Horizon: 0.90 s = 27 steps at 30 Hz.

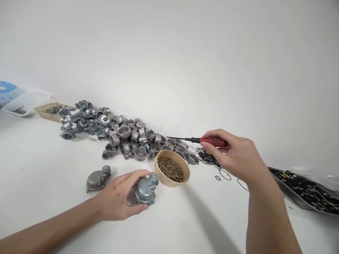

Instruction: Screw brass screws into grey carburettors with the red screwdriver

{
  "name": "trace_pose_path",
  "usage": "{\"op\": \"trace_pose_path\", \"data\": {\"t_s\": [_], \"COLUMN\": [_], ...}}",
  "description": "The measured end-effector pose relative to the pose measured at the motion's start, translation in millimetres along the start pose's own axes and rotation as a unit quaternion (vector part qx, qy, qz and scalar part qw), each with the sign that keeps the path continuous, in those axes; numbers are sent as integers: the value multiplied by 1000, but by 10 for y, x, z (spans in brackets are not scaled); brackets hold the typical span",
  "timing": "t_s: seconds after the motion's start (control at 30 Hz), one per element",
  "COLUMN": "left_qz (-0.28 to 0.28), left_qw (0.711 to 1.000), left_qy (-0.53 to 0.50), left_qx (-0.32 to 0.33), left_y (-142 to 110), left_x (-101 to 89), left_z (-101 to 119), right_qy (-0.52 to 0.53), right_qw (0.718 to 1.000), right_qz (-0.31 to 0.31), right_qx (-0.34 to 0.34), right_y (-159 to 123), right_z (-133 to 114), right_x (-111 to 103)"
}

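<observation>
My left hand point(120, 195) is wrapped round a grey metal carburetor float bowl point(145, 190), its domed side facing up, low over the white table. A red-handled screwdriver point(213, 141) is gripped in my right hand point(233, 151), its dark shaft pointing left above the heap of bowls. Between the hands stands a tan bowl point(187, 173) of small brass-coloured screws point(169, 169). Another float bowl point(96, 181) sits on the table left of my left hand. What lies under the held part is hidden by my fingers.
Behind the tan bowl a pile of open float bowls point(141, 151) runs left into carburetor bodies point(91, 121) with white floats. Black rubber rings point(208, 158) lie right. A metal tray point(304, 203) of dark parts stands far right; a clear plastic bin point(26, 106) is far left.
</observation>
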<state>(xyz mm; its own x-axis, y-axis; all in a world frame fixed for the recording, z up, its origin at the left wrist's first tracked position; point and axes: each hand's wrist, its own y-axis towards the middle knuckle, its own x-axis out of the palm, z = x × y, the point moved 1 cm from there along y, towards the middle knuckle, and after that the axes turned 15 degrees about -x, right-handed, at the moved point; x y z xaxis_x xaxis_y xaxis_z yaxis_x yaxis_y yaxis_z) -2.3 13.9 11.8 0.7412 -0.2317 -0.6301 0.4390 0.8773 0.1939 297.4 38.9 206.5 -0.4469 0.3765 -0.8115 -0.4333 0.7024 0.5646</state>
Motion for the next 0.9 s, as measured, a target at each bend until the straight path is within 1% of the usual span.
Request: {"op": "trace_pose_path", "data": {"t_s": [0.03, 0.1, 0.2, 0.27, 0.33, 0.4, 0.6, 0.73, 0.9], "left_qz": [4, 11, 10, 9, 8, 8, 5, 14, 28], "left_qw": [1000, 1000, 999, 998, 997, 997, 999, 1000, 1000], "left_qy": [-4, -13, -29, -34, -34, -32, -19, -2, 11], "left_qx": [-2, -11, -32, -52, -68, -71, -31, -11, -2], "left_y": [-2, -8, -20, -28, -32, -32, -20, -19, -9], "left_x": [11, 29, 41, 42, 45, 48, 39, 28, 44], "left_z": [-13, -32, -35, -28, -25, -27, -45, -56, -89], "right_qy": [32, 103, 196, 227, 233, 232, 223, 227, 240], "right_qw": [998, 986, 958, 946, 944, 943, 942, 942, 939], "right_qz": [31, 64, 66, 53, 30, 0, -60, -77, -87], "right_qx": [-41, -114, -197, -224, -234, -238, -242, -234, -232], "right_y": [-35, -104, -165, -167, -149, -122, -69, -60, -55], "right_z": [-52, -145, -259, -311, -344, -360, -375, -385, -381], "right_x": [-49, -114, -141, -126, -91, -43, 93, 138, 175]}}
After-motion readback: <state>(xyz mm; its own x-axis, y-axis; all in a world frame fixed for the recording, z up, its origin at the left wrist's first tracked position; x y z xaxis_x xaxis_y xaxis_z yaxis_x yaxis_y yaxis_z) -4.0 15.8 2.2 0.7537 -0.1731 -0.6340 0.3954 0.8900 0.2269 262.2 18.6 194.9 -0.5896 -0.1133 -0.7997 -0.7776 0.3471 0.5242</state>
